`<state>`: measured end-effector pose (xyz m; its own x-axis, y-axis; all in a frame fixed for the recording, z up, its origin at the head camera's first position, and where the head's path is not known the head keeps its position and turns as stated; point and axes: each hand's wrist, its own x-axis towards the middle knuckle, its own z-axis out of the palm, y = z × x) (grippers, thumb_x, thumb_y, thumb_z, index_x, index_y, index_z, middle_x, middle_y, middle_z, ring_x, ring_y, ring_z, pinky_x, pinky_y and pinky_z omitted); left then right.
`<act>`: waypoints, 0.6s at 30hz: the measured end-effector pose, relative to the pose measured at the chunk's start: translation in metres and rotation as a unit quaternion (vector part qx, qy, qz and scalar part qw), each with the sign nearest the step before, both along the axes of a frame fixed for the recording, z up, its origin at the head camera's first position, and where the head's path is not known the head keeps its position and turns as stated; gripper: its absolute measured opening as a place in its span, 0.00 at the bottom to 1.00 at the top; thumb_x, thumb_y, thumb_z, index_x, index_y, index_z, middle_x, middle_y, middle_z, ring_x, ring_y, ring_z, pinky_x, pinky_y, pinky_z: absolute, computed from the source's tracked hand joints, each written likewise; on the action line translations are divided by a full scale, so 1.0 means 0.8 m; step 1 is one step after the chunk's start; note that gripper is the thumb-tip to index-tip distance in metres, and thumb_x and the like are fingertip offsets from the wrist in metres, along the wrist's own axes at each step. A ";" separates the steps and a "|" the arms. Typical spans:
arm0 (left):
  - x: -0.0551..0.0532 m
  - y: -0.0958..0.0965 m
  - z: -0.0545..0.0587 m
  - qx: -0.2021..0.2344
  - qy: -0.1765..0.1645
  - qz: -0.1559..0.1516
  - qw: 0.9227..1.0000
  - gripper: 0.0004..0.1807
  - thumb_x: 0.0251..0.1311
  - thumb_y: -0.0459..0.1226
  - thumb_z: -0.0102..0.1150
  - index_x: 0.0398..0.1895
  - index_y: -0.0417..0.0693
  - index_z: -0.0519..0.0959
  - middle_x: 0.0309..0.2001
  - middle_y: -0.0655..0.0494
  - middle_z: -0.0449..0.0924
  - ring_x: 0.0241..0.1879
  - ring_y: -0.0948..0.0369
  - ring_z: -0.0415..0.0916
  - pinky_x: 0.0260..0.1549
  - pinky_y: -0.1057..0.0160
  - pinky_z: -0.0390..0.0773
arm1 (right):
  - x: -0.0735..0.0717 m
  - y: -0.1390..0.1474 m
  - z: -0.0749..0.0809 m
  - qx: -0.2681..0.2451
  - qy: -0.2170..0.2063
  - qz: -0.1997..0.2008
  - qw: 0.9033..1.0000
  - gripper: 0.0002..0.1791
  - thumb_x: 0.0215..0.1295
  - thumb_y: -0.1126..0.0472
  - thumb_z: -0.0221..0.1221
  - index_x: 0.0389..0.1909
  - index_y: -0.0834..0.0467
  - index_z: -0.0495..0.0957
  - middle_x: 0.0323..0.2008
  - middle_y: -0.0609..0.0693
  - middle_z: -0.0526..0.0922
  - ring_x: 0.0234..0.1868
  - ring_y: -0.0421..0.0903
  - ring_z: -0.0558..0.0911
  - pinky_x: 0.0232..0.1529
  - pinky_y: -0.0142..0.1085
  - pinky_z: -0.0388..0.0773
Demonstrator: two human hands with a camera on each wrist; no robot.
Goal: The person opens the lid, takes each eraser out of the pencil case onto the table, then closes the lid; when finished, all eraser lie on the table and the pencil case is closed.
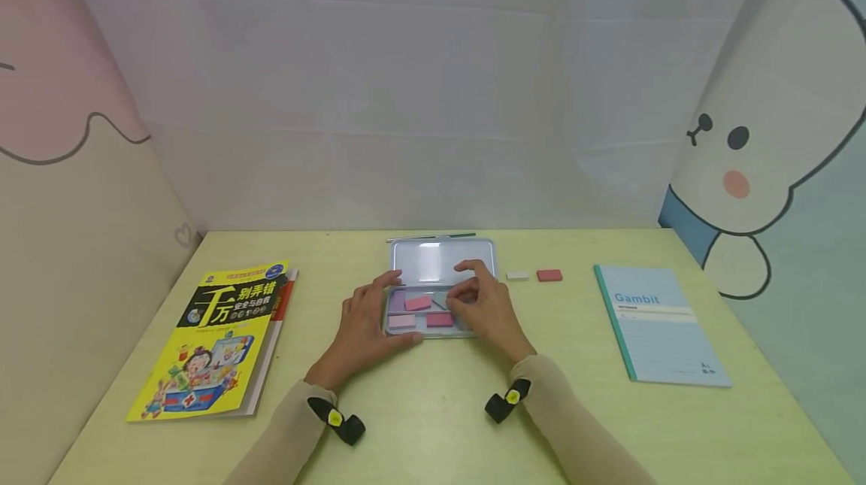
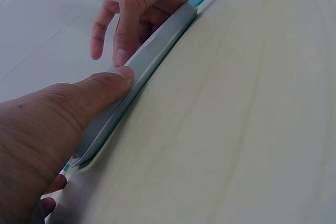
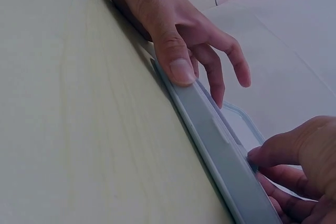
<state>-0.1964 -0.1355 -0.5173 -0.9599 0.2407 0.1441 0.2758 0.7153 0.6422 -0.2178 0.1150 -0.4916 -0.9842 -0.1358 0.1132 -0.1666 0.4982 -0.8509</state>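
Beige sleeves [image 1: 284, 425] are seen nearest the camera, each with a black strap [image 1: 336, 419] at the wrist. At the middle of the tabletop [image 1: 433, 410], the case [image 1: 440, 334] is laid open, its lid [image 1: 443, 261] on the far side. The case's left end is spanned and held by the left grip [image 1: 365, 317], thumb on the near rim. Within the case, the green block [image 1: 439, 299] appears to be pinched by the right grip [image 1: 489, 312]. The block is judged light, slightly yielding and hard to break; it is best taken by opposite edges. The case is judged stiff but easily slid. A pink block [image 1: 418, 304] lies just beside and may be brushed; approach from behind is hindered by the lid. Right of the lid, a white block [image 1: 517, 275] and a red block [image 1: 550, 275] are seen. A book [image 1: 210, 342] and a notebook [image 1: 663, 327] are set well apart.
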 end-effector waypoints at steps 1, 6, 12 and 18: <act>0.000 0.000 0.000 -0.001 0.000 0.000 1.000 0.60 0.51 0.60 0.81 0.84 0.66 0.56 0.79 0.56 0.68 0.78 0.44 0.61 0.72 0.39 0.59 | -0.001 0.001 0.000 -0.001 -0.001 -0.001 1.000 0.30 0.65 0.65 0.72 0.66 0.52 0.73 0.38 0.46 0.93 0.40 0.41 0.88 0.55 0.43 0.84; 0.000 0.000 -0.001 -0.002 0.001 0.002 1.000 0.60 0.51 0.60 0.81 0.84 0.67 0.56 0.78 0.56 0.68 0.77 0.44 0.61 0.72 0.39 0.59 | -0.007 0.009 0.002 -0.015 -0.006 -0.001 1.000 0.32 0.64 0.65 0.72 0.68 0.53 0.72 0.38 0.46 0.94 0.39 0.41 0.88 0.49 0.35 0.82; -0.001 0.001 -0.002 -0.008 0.004 0.004 1.000 0.60 0.50 0.60 0.81 0.84 0.67 0.55 0.79 0.56 0.67 0.77 0.44 0.62 0.71 0.40 0.60 | -0.011 0.017 0.006 -0.028 -0.012 0.002 1.000 0.34 0.65 0.65 0.72 0.70 0.53 0.70 0.39 0.48 0.93 0.39 0.42 0.87 0.50 0.35 0.82; -0.001 0.003 -0.001 -0.008 0.006 0.007 1.000 0.60 0.50 0.59 0.82 0.84 0.66 0.56 0.78 0.57 0.68 0.77 0.44 0.62 0.71 0.41 0.60 | -0.015 0.028 0.011 -0.042 -0.028 0.008 0.999 0.37 0.66 0.64 0.72 0.74 0.53 0.67 0.41 0.49 0.93 0.43 0.44 0.89 0.57 0.40 0.84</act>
<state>-0.1970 -0.1332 -0.5180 -0.9616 0.2289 0.1515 0.2725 0.7292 0.6277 -0.2296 0.1370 -0.4827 -0.9873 -0.1430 0.0697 -0.1247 0.4230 -0.8975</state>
